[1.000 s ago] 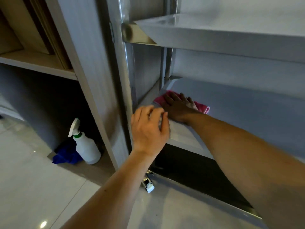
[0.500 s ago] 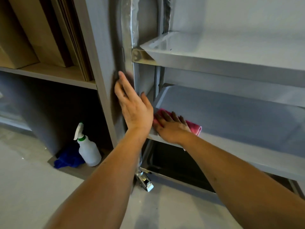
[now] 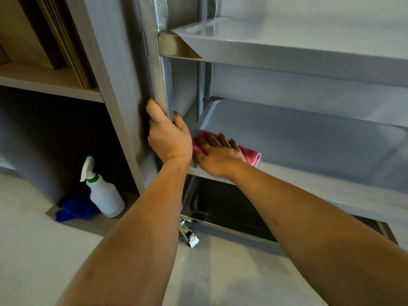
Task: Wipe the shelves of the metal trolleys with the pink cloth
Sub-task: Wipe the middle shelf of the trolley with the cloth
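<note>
R hand (image 3: 217, 156) flat on pink cloth (image 3: 250, 155) at shelf (image 3: 309, 138) front-left corner

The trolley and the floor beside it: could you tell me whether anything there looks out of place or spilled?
Nothing looks spilled or damaged. The one untidy item is a blue cloth lying crumpled on the floor beside the upright spray bottle, left of the trolley post. The pink cloth lies flat on the middle shelf.

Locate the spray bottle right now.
In the head view, the spray bottle stands low on the left, on the cabinet's base ledge, touching a blue cloth and left of the trolley's caster.
</note>
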`<state>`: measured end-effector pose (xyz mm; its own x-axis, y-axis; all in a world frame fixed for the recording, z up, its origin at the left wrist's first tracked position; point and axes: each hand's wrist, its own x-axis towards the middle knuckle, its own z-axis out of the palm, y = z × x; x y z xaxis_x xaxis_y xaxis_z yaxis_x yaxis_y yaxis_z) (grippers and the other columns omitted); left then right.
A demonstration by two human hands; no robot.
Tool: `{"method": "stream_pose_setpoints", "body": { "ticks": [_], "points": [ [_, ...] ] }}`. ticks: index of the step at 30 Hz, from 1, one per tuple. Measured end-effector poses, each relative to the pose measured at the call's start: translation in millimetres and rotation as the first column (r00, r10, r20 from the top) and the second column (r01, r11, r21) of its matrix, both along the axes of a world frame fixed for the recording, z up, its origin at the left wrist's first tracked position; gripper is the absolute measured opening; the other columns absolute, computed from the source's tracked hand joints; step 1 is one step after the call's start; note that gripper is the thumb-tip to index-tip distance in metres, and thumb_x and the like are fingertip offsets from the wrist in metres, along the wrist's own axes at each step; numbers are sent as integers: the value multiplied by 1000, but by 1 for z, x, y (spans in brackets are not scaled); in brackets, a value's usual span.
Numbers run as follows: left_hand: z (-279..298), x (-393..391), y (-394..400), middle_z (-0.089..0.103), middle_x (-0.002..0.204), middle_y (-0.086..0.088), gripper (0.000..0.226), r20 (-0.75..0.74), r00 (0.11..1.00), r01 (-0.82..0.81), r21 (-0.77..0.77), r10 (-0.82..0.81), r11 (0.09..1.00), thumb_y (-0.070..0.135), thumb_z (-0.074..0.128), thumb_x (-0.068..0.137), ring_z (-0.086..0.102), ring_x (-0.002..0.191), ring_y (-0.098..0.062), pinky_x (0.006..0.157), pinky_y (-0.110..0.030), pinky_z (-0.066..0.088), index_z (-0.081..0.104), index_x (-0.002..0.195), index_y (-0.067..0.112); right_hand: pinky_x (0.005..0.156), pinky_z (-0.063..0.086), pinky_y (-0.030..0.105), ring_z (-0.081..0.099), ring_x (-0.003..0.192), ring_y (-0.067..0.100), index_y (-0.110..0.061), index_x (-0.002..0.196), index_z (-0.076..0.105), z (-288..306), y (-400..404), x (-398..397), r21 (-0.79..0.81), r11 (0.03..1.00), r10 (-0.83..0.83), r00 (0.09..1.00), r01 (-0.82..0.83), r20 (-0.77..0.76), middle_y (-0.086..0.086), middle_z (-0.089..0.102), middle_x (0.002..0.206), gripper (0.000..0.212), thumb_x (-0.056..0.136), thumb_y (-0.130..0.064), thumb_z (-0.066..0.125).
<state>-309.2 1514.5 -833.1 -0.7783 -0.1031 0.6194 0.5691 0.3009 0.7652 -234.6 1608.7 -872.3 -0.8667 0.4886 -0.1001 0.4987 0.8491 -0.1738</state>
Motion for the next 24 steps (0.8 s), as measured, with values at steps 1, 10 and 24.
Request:
{"method": "stream_pose_setpoints", "body": {
  "ticks": [1, 10, 24],
  "points": [
    [-1, -1, 1, 67, 119, -20, 47, -3, 1000, -1, -1, 1, 1000, 15, 64, 94, 69, 104, -38, 85, -44, 57, 44, 135, 4, 123, -8, 54, -12, 157, 27, -44, 160, -4, 0, 4, -4, 5, 1000, 7, 1000, -7, -5, -8, -10, 170, 68, 100, -70, 14],
    [-11, -9, 8, 68, 118, -21, 51, -127, 990, -48, 56, 54, 997, 28, 51, 93, 70, 103, -36, 86, -42, 60, 44, 135, 0, 125, -2, 56, -3, 157, 29, -37, 162, 3, -4, 67, -44, 68, 998, 21, 998, -17, -52, -3, -1, 172, 74, 99, -74, 14],
    [-15, -17, 27, 69, 114, -24, 52, -160, 976, -135, 80, 147, 988, 17, 58, 89, 69, 100, -38, 86, -35, 53, 48, 134, -8, 122, 6, 62, 10, 156, 35, -35, 161, 19, 4, 202, -112, 24, 999, -31, 995, 34, -96, 4, 14, 171, 79, 96, -79, 15]
  ]
}}
